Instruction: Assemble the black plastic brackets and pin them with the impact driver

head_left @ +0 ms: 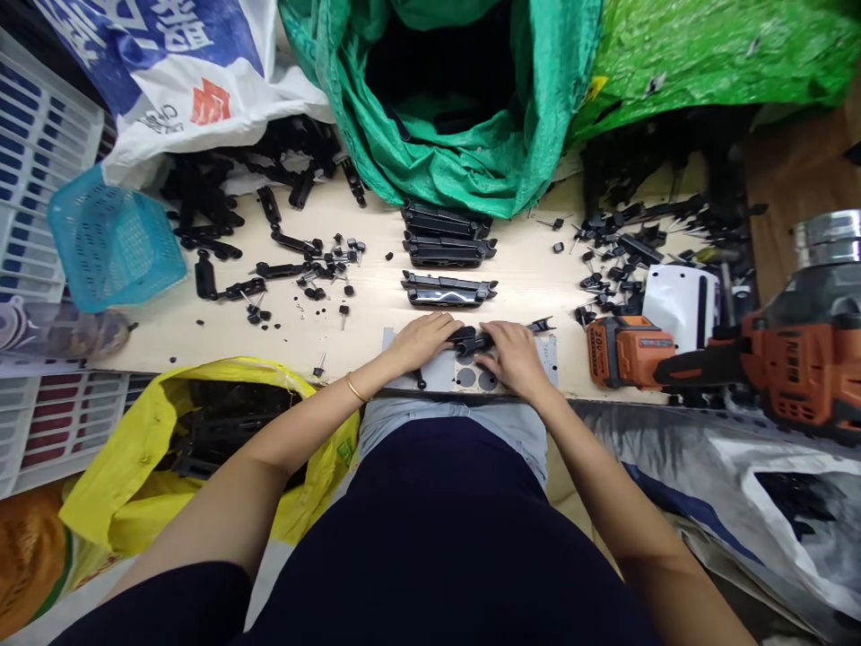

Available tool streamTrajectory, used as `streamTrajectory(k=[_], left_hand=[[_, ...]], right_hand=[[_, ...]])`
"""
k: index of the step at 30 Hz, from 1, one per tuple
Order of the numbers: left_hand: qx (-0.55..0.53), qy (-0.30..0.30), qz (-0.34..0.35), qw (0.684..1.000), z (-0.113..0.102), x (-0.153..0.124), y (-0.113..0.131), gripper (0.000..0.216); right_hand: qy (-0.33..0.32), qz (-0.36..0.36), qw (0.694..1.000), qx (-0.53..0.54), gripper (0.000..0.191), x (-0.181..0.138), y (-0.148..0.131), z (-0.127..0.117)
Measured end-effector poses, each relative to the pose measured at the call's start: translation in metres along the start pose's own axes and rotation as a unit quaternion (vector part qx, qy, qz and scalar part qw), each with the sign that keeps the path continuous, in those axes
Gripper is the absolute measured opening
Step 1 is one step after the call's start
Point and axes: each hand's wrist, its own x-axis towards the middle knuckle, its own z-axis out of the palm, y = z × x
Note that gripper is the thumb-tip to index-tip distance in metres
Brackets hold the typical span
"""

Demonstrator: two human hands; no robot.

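Observation:
At the front of the bench my left hand (425,342) and my right hand (515,357) close from both sides on a black plastic part (474,343). The part lies over a grey metal plate (440,370) with round holes. My fingers wrap its two ends and hide much of it. A black forked piece (540,325) sticks out beyond my right hand. Near my left wrist a small black knob (421,379) rests on the plate. Just beyond my hands a pair of long black brackets (449,290) lies side by side, with more black brackets (447,247) stacked behind.
A green sack (538,135) stands open at the back. Loose black knobs with metal pins (336,256) are scattered left, more black parts (619,242) right. An orange cordless power tool (800,350) lies right. A blue basket (114,238) and a yellow bag (134,449) are left.

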Motion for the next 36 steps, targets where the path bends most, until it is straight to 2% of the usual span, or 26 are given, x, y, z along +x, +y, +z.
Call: streamTrajectory(k=[3, 7, 11, 15, 16, 18, 21, 23, 26, 29, 31, 34, 36], left_hand=[[0.024, 0.002, 0.013, 1.0, 0.003, 0.001, 0.0, 0.025], [0.026, -0.006, 0.024, 0.999, 0.002, 0.002, 0.0, 0.027], [0.019, -0.009, 0.029, 0.999, 0.002, 0.003, -0.003, 0.031], [-0.003, -0.035, 0.07, 0.997, -0.001, 0.01, -0.016, 0.03], [-0.009, -0.039, 0.081, 0.996, -0.002, 0.013, -0.02, 0.03], [-0.019, -0.039, 0.099, 0.994, -0.003, 0.018, -0.027, 0.031], [-0.02, -0.023, 0.12, 0.992, -0.004, 0.025, -0.032, 0.032], [-0.016, -0.017, 0.125, 0.992, -0.005, 0.028, -0.032, 0.033], [-0.009, -0.022, 0.114, 0.993, -0.007, 0.031, -0.027, 0.032], [-0.001, -0.033, 0.101, 0.994, -0.011, 0.036, -0.023, 0.028], [0.005, -0.042, 0.093, 0.995, -0.015, 0.037, -0.021, 0.029], [-0.006, -0.022, 0.092, 0.996, -0.02, 0.027, -0.016, 0.046], [-0.032, 0.036, 0.071, 0.996, -0.023, 0.009, -0.015, 0.052]], right_hand=[[-0.042, -0.032, 0.998, -0.019, 0.028, 0.014, 0.006, 0.017], [-0.036, -0.038, 0.998, -0.017, 0.029, 0.012, 0.015, 0.024], [-0.027, -0.018, 0.999, -0.004, 0.031, 0.007, 0.01, 0.025], [-0.04, 0.0, 0.995, 0.093, 0.03, 0.012, 0.017, 0.01], [-0.025, 0.02, 0.993, 0.114, 0.03, 0.017, 0.025, 0.002], [0.049, 0.096, 0.988, 0.107, 0.029, 0.03, 0.047, -0.017], [0.168, 0.23, 0.958, -0.02, 0.029, 0.06, 0.089, -0.047], [0.195, 0.289, 0.934, -0.079, 0.032, 0.079, 0.112, -0.06], [0.177, 0.334, 0.92, -0.108, 0.029, 0.098, 0.127, -0.066], [0.14, 0.349, 0.918, -0.126, 0.027, 0.104, 0.126, -0.065], [0.148, 0.347, 0.918, -0.125, 0.029, 0.103, 0.12, -0.066], [0.215, 0.3, 0.926, -0.076, 0.024, 0.093, 0.104, -0.069], [0.262, 0.269, 0.926, 0.035, 0.019, 0.079, 0.087, -0.067]])
